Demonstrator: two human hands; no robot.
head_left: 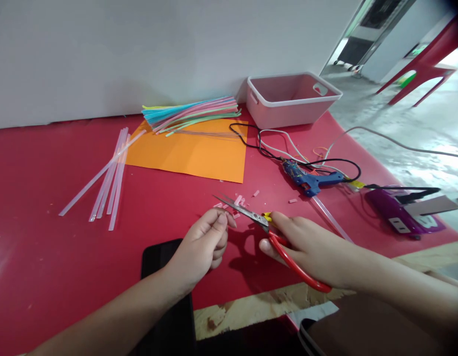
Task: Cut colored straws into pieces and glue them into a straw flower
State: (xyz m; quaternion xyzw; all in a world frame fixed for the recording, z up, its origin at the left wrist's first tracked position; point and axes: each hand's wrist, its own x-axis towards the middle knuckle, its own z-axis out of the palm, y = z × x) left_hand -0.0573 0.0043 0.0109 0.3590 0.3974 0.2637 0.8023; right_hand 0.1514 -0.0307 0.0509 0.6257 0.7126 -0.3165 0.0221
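My right hand [303, 242] grips scissors [251, 214] with red handles, their slim metal blades slightly apart and pointing left. A bit of yellow [267, 216] shows by its index finger; I cannot make out what it is. Just left of the blades, my left hand [208, 237] is closed in a pinch, thumb against the fingers. Whatever it may hold is hidden or too small to name. Small cut pink translucent pieces [239, 200] lie scattered on the red tabletop [51, 262] behind the blades. A dark flat phone-like object [160, 254] lies partly beneath my left forearm.
Translucent sticks [112, 180] lie at left. Coloured pipe cleaners [193, 113] rest on an orange sheet [214, 158]. A pink basket [291, 106] stands at the back. On the right are a blue glue gun [310, 180], tangled cords [288, 141] and a purple power strip [392, 210].
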